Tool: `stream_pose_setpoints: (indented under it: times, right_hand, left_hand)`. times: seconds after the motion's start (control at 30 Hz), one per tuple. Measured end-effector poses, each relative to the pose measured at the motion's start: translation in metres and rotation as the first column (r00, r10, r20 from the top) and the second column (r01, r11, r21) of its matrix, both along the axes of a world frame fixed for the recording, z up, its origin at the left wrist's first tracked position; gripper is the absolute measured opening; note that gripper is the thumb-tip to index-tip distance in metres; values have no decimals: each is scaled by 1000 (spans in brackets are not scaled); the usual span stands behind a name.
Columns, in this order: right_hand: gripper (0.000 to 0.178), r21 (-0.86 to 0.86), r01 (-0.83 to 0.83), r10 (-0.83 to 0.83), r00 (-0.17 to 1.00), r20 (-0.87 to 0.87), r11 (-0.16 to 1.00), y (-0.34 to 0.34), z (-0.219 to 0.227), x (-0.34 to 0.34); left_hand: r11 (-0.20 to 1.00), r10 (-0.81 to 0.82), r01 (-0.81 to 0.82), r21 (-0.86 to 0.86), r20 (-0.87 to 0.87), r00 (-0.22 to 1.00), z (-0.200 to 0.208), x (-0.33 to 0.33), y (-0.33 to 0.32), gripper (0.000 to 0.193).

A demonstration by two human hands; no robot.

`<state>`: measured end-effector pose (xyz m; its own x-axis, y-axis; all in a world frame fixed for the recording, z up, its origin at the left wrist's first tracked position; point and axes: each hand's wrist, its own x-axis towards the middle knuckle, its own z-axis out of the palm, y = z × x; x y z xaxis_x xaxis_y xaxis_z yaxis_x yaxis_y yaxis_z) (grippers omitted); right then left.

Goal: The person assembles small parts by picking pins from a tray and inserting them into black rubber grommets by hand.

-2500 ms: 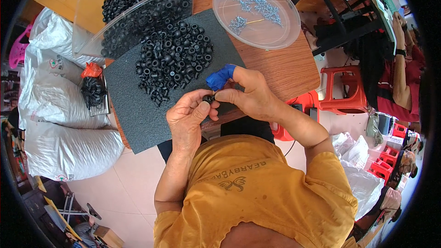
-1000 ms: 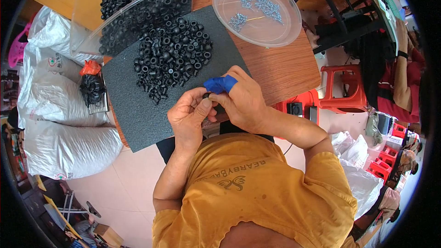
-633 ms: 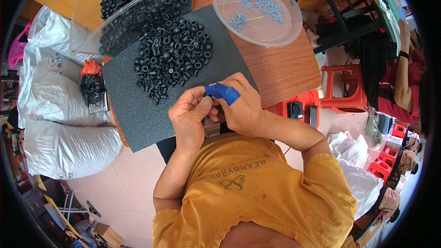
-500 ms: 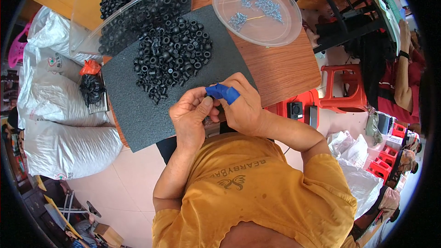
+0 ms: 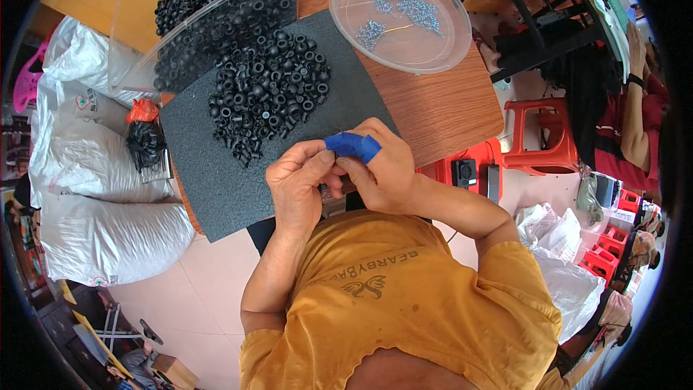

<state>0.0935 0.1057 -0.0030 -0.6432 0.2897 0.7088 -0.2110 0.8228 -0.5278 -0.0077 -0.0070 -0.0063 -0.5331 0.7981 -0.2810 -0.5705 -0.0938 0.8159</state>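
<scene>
On the dark mat (image 5: 209, 198) at left, heaped small black parts (image 5: 271, 87), hollow and round-rimmed, look light, probably rubbery and hard to break, perhaps slick, and best taken by the outer wall. Next, the left hand (image 5: 296, 180) has its thumb and fingers pinched together, apparently on a small dark piece (image 5: 336, 154), mostly hidden between both hands' fingertips; the right hand (image 5: 388, 170), with blue wrap (image 5: 354, 146), meets it there, but I cannot tell whether its fingers grip.
</scene>
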Motion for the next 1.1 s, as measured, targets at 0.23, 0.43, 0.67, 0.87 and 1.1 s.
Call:
stream_pose_setpoints:
  times: [0.23,0.43,0.67,0.87,1.1]
  right_hand:
    - [37,-51,8,5,970,243,999,13,11,1]
    - [30,203,-24,-18,979,204,979,10,5,-6]
    - [27,371,-22,-35,988,148,929,13,-1,-7]
    - [27,401,-29,-47,983,177,916,20,-5,-4]
    - [27,378,-104,35,982,184,920,21,-12,-5]
  left_hand:
    - [994,111,-110,-24,41,993,13,4,5,10]
    - [994,104,-105,-17,-61,993,10,5,5,10]
    - [999,22,-24,-38,-59,998,2,-1,1,14]
    - [986,-156,155,-62,-14,988,6,-3,-3,26]
    - [983,-169,161,-91,-89,982,-5,0,-5,27]
